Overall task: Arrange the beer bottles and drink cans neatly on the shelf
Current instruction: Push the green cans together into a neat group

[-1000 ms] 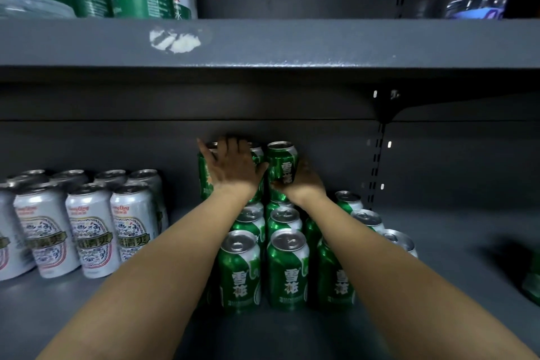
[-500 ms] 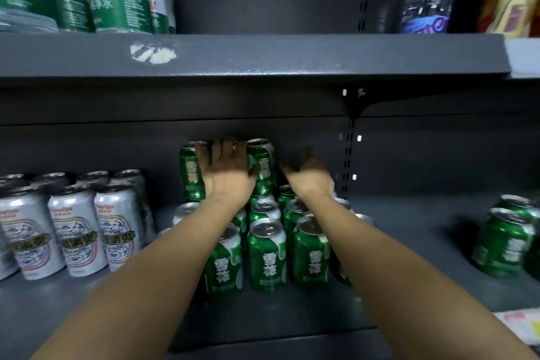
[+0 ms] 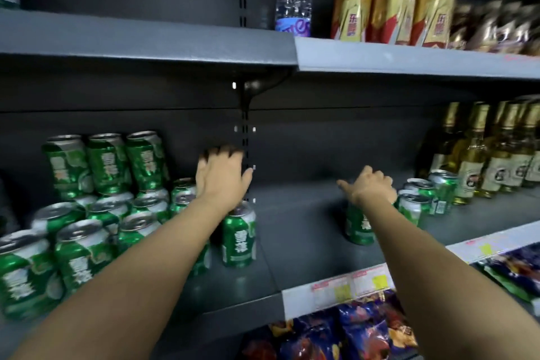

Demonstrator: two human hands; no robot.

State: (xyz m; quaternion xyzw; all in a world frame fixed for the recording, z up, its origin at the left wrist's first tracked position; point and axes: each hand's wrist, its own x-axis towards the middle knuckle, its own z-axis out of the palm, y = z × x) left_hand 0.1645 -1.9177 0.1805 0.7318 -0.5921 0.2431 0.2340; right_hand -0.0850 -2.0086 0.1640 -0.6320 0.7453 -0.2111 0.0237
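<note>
Several green beer cans (image 3: 87, 231) stand packed on the left of the dark shelf (image 3: 292, 242), with three more green cans (image 3: 106, 164) stacked on top at the back. My left hand (image 3: 220, 177) hovers over the right edge of that group, fingers spread, holding nothing. One can (image 3: 239, 238) stands just below its wrist. My right hand (image 3: 369, 185) reaches over a smaller cluster of green cans (image 3: 420, 196) to the right, fingers loosely curled and empty. My forearm partly hides one green can (image 3: 358, 226). Gold-capped beer bottles (image 3: 493, 155) stand at the far right.
The shelf above (image 3: 146, 41) carries a water bottle (image 3: 293, 0) and gold-labelled drink bottles (image 3: 391, 0). Snack bags (image 3: 350, 327) fill the level below, behind price labels (image 3: 350, 286). A bare stretch of shelf lies between the two can groups.
The view has swung right. Both hands have left the stacked green cans; my right hand has moved right, over the smaller can cluster. My left hand has come off the top row.
</note>
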